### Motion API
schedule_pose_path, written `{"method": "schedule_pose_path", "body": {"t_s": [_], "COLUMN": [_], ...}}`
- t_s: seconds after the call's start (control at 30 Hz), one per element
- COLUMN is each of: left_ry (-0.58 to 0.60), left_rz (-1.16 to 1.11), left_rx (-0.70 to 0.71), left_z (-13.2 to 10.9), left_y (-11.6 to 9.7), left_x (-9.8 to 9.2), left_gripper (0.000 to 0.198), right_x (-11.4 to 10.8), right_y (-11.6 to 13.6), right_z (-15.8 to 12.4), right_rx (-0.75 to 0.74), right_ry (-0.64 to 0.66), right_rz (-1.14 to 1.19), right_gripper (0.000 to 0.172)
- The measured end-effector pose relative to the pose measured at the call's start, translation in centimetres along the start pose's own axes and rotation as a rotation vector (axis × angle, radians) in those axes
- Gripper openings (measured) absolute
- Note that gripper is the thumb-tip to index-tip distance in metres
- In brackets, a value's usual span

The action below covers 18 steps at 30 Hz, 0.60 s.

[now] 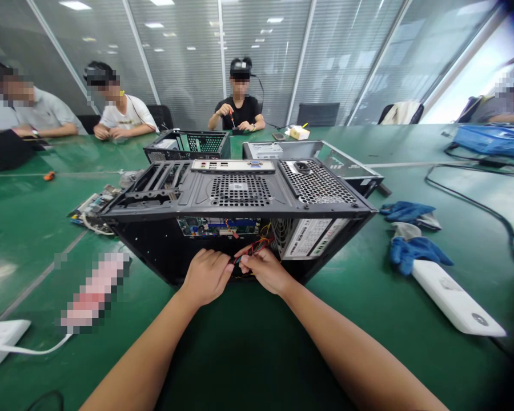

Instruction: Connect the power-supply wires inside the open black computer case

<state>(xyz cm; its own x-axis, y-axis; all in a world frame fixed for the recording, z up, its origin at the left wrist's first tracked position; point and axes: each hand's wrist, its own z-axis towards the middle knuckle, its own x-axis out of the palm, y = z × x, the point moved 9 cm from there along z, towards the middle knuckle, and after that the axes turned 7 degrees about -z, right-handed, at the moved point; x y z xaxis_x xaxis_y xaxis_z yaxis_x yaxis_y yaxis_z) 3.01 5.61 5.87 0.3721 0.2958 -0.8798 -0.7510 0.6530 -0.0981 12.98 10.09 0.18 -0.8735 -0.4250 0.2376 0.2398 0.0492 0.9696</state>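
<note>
A black computer case [188,197] stands on the green table with its rear panel facing up and its near side open. Inside it I see a motherboard [205,225] on the left and a power supply [312,238] with a white label on the right. Both my hands meet at the case's open side, on a bundle of thin coloured cables [259,246]. My left hand [208,275] is closed around the bundle's left end. My right hand [263,269] pinches the same cables just beside it. The cable ends are hidden by my fingers.
Blue gloves [415,248] and a white power bank [458,299] lie to the right. Loose circuit boards [96,208] are at the case's left, a blurred pink object [96,291] nearer. Two other cases [188,142] stand behind. Several people sit around; one person [240,108] holds a screwdriver.
</note>
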Motion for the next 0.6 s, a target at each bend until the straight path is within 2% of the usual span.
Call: {"method": "schedule_pose_path", "body": {"t_s": [0.13,0.4,0.6], "left_ry": [-0.002,-0.072,-0.125], "left_rz": [0.03,0.146,0.162], "left_rx": [-0.006,-0.025,-0.021], "left_z": [-0.1,-0.2,-0.3], "left_y": [0.1,0.0,-0.1], "left_x": [0.3,0.5,0.2], "left_gripper": [0.031,0.035,0.03], "right_x": [-0.1,-1.3,-1.7], "right_y": [-0.5,-1.0,-0.8], "right_z": [0.1,0.0,-0.3], "right_rx": [0.014,0.007,-0.01], "right_ry": [-0.018,-0.233,-0.308], "right_rz": [0.001,-0.122,-0.171], "right_gripper": [0.029,0.034,0.038]}}
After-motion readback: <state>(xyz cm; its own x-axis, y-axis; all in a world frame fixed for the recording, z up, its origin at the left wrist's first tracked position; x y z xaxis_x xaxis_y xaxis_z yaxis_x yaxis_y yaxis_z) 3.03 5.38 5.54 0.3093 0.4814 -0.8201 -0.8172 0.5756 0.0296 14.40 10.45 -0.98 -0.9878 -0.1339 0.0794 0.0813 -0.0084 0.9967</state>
